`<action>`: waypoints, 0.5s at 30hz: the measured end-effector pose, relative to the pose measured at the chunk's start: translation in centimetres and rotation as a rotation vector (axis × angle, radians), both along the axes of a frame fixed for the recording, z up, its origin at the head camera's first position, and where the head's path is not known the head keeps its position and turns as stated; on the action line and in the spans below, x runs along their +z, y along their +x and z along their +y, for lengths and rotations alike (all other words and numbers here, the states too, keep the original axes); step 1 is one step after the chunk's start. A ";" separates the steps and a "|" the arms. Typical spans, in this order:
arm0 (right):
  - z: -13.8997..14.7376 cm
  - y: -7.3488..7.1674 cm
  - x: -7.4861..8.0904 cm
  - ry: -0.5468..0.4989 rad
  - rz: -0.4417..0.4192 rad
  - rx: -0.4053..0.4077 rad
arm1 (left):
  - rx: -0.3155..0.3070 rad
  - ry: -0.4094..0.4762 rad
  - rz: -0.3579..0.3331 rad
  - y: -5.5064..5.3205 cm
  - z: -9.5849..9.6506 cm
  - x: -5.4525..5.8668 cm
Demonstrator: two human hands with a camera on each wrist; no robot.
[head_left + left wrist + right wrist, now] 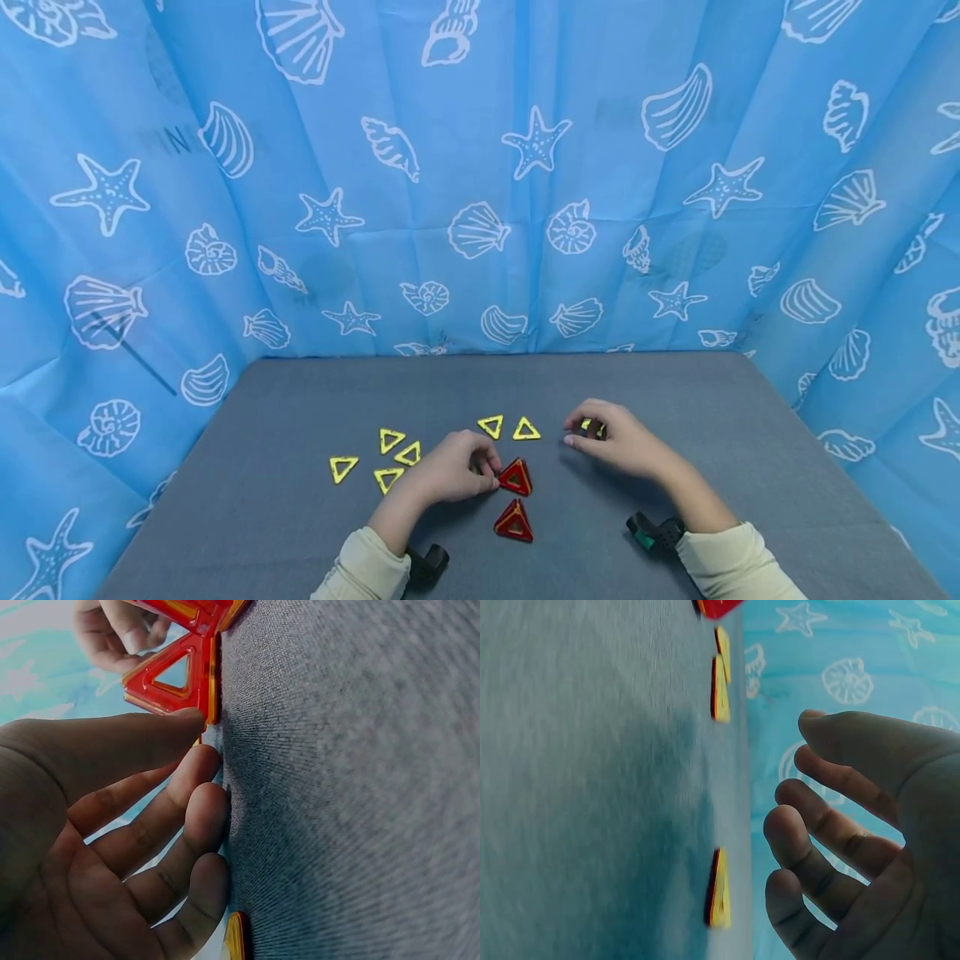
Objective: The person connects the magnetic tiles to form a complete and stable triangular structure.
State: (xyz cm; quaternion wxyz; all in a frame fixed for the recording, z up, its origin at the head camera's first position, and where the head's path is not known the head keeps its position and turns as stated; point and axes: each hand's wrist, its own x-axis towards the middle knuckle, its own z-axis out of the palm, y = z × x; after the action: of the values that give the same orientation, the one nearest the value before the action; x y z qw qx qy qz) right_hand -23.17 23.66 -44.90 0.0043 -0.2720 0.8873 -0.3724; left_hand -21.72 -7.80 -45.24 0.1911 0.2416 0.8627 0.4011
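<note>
Two small red pyramids built of triangular magnetic tiles stand on the table: a farther one [516, 467] and a nearer one [504, 527]. My left hand [452, 468] is low over the cloth with its thumb and fingertips beside the farther pyramid. In the left wrist view, the thumb tip meets the lower corner of a red tile [142, 688]; the other fingers bend loosely. Farther right, my right hand [618, 442] hovers with loosely bent fingers and holds nothing. Beneath it lies a yellow triangle tile [720, 889], partly hidden by the fingers in the head view.
Several yellow triangle frames, such as one at the far left [333, 468], lie left of my left hand. Two more, a left one [483, 425] and a right one [527, 437], lie beyond the pyramids. A blue shell-print curtain [450, 183] hangs behind the grey table [322, 542].
</note>
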 end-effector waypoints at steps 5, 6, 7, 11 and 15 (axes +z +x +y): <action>1.2 -0.4 -0.5 -0.039 -0.010 -0.059 | 0.006 0.003 -0.004 0.0 0.1 -0.2; 1.4 -0.5 -0.7 -0.051 -0.019 -0.070 | 0.007 0.003 -0.004 0.0 0.1 -0.2; 1.6 -0.6 -0.8 -0.064 -0.025 -0.082 | 0.008 0.002 -0.003 0.1 0.1 -0.2; 2.5 -1.0 -1.2 -0.118 -0.039 -0.112 | 0.016 -0.009 0.009 0.0 0.1 -0.4; 3.3 -1.4 -1.4 -0.147 -0.018 -0.120 | 0.028 -0.012 0.032 -0.2 0.0 -0.5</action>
State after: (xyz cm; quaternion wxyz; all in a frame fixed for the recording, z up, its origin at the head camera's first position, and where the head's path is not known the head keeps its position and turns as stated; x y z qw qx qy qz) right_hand -24.59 27.01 -46.34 -0.0299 -0.2147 0.8722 -0.4385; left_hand -21.93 -7.76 -45.71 0.1729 0.2350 0.8713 0.3946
